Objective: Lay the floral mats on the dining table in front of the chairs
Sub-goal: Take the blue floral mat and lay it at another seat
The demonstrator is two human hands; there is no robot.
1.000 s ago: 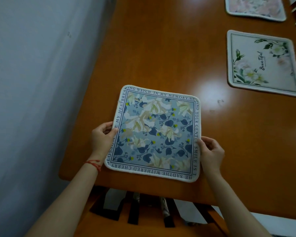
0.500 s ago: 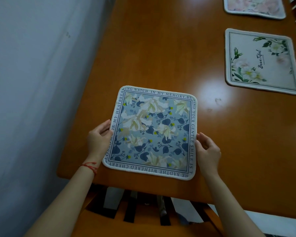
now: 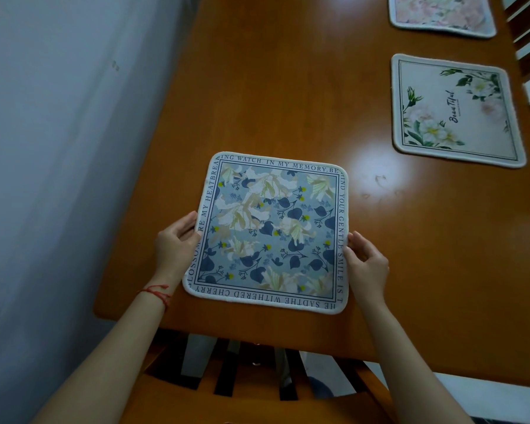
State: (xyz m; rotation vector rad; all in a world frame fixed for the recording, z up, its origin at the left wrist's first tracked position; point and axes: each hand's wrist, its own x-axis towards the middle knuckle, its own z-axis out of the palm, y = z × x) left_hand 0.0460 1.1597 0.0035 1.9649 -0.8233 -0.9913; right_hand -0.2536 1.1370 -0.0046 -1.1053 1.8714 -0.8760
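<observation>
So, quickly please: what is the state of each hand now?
Left hand: holding the left edge of the blue floral mat, fingers curled round it.
Right hand: fingers relaxed at the mat's right edge, open.

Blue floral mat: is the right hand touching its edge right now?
Touching. The head view shows the right hand with its fingers against the right edge of the blue floral mat.
</observation>
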